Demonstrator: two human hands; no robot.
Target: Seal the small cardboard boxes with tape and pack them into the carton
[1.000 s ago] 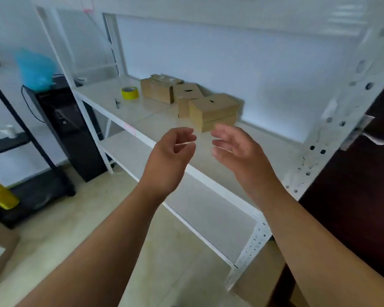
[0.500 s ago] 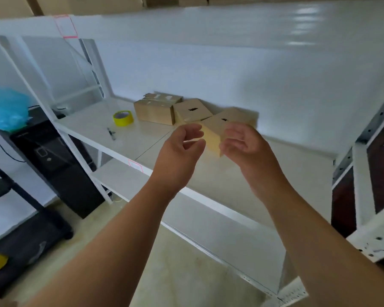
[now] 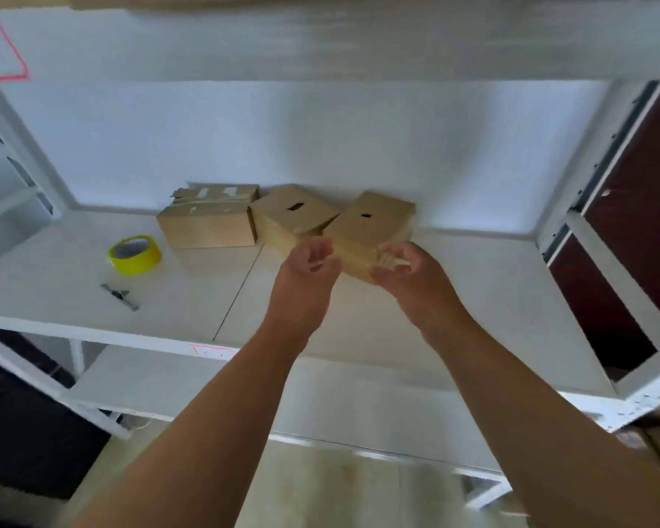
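Both my arms reach out over the white shelf (image 3: 321, 329) toward the right small box (image 3: 370, 222), which sits at the back of the shelf against the wall (image 3: 321, 139), top face tilted toward me with a dark slot in it. My left hand (image 3: 307, 262) is just in front of that box's lower left edge. Its fingers (image 3: 321, 247) are loosely curled with a gap to the thumb, and there is nothing in them that I can see. My right hand (image 3: 404, 266) is at the box's near corner. Its fingers (image 3: 391, 261) are curled in against the front face but smeared by blur, so I cannot tell whether they grip the box or only sit in front of it. The middle small box (image 3: 292, 217) is just to the left, touching or overlapping the right one, also with a slot on top and turned at an angle. Left of that is the bigger cardboard box (image 3: 210, 222), right up against it, with torn tape and ragged flaps on top. The yellow tape roll (image 3: 135, 255) lies flat on the shelf left of the boxes, apart from them. A small grey metal tool (image 3: 119, 296) lies nearer the front edge; it is too small to tell what kind. A lower shelf (image 3: 206, 386) shows under my forearms, with the pale floor (image 3: 340, 485) below it. A dark brown panel (image 3: 641, 207) stands to the right of the shelf frame.
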